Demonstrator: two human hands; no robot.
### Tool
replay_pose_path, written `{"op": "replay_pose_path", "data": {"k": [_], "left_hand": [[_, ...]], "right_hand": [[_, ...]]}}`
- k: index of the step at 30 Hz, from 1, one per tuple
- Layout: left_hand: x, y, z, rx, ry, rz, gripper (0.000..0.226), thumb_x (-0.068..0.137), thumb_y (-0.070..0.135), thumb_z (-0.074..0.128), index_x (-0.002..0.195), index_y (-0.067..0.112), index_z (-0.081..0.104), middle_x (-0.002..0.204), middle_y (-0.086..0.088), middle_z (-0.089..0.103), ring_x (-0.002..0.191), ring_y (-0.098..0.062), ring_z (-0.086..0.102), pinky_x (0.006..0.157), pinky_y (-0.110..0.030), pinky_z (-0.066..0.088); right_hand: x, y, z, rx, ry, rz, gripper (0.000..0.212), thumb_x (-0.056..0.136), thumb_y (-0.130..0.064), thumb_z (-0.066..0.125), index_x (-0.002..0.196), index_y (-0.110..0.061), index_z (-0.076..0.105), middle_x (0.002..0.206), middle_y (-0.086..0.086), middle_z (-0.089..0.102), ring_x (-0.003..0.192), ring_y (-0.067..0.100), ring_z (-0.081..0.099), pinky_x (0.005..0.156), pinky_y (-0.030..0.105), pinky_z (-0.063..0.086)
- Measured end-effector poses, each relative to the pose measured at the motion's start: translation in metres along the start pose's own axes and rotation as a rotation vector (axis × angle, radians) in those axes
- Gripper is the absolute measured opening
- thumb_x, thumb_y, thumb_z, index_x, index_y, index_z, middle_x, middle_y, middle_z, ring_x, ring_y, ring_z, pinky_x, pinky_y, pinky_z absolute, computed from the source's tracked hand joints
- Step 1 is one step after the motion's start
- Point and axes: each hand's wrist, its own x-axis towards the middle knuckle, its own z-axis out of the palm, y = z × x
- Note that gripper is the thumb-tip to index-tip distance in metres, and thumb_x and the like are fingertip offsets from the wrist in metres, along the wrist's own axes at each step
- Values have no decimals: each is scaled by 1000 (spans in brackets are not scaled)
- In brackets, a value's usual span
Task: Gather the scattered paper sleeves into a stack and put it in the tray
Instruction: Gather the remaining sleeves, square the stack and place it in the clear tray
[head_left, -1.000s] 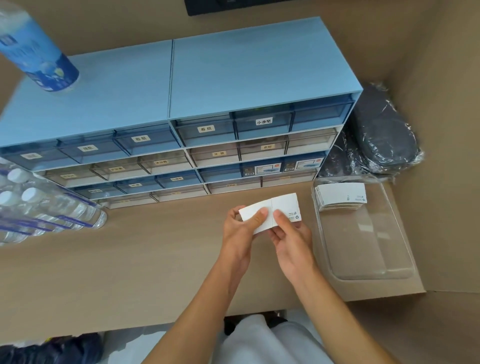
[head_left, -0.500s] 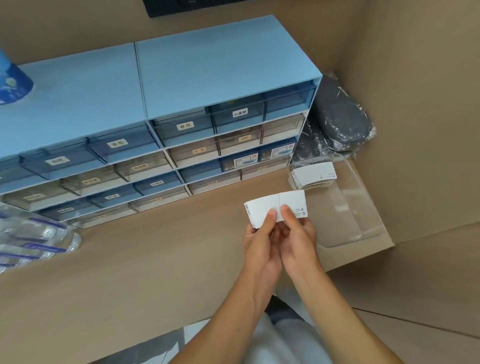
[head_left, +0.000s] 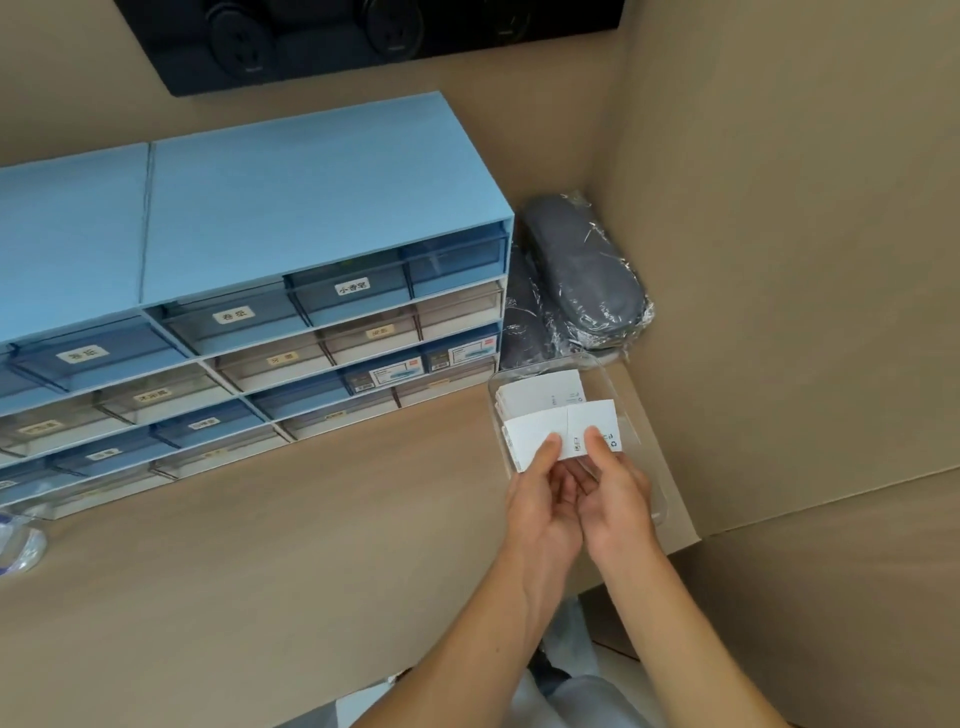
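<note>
**Gathered sleeves held over the tray, not yet set down**

Head view: A small bundle of paper sleeves (head_left: 561, 431) is held by both hands above the clear tray (head_left: 631, 431), which sits at the right end of the bench (head_left: 260, 545), just beside the blue drawer unit (head_left: 291, 291). The fingers of the left hand (head_left: 543, 499) are clamped on the lower left part of the bundle, the thumb pressed on its face; the fingers of the right hand (head_left: 615, 499) are clamped on the lower right part in the same way. How many sleeves are in the bundle cannot be told, as only the top face is shown.

At the far end of the tray, an earlier stack (head_left: 540, 392) of sleeves is already laid, partly hidden behind the held bundle. No loose sleeves are seen on the bare bench, so the gathering is judged to be finished or nearly so. What appears to be left is the lowering of the held bundle into the tray, either onto the stack or just in front of it, and the release of both grips. The task is judged to be near its end.

Dark items wrapped in plastic (head_left: 582, 280) are seen in the corner behind the tray, apart from the work.
</note>
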Motion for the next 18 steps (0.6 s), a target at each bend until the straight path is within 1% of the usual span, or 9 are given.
{"op": "replay_pose_path", "data": {"k": [1,2,4,5,8,11,12,15,18], "left_hand": [[6,-7,5,-6,20,2,49,85,4,74,132,-2,61,128,-22,67,103,-25,67,100,-31,52],[11,-12,8,-2,39,5,49,84,5,75,131,-1,62,129,-21,67,98,-24,68,94,-30,54],[20,-21,15,-2,83,9,50,84,7,76,132,0,62,129,-19,68,82,-20,67,81,-26,54],[25,-26,18,-3,105,12,52,83,8,77,132,-1,62,127,-18,69,77,-18,64,77,-25,53],[40,-34,20,12,187,17,54,84,12,77,134,-2,60,104,-13,68,65,-14,57,60,-22,49],[52,-32,18,42,279,15,49,86,16,76,130,1,63,91,-8,67,60,-12,55,42,-19,46],[56,-30,16,48,304,18,45,86,16,76,127,3,65,86,-7,67,59,-12,55,38,-18,46],[65,-26,15,57,354,39,33,85,17,76,116,7,69,78,-7,66,56,-13,55,34,-15,43],[73,-24,16,63,378,55,24,87,16,76,107,6,68,73,-8,63,48,-13,52,33,-16,43]], "right_hand": [[8,-5,-4,-12,19,23,33,87,-16,72,115,1,66,103,21,76,84,28,76,66,32,59],[14,-8,-7,-16,42,45,35,86,-16,73,116,2,66,106,22,75,84,28,76,68,33,58],[27,-14,-14,-21,65,90,37,86,-15,73,117,2,66,108,23,74,82,27,75,67,33,57],[33,-16,-18,-20,68,114,37,85,-15,74,117,3,66,106,22,74,79,26,75,66,32,57],[48,-15,-25,-30,83,201,37,85,-17,73,115,5,67,97,18,76,71,22,72,63,29,54],[60,-9,-27,-50,53,332,39,90,-22,68,120,3,65,110,19,72,84,24,66,72,29,49],[62,-7,-26,-52,42,365,38,92,-24,66,120,1,65,108,18,72,83,23,66,74,29,49],[71,1,-22,-75,65,404,37,92,-26,66,116,2,66,93,13,71,74,20,62,72,29,48],[83,5,-17,-128,122,410,37,91,-27,68,115,2,66,87,13,68,67,19,57,65,28,47]]}}
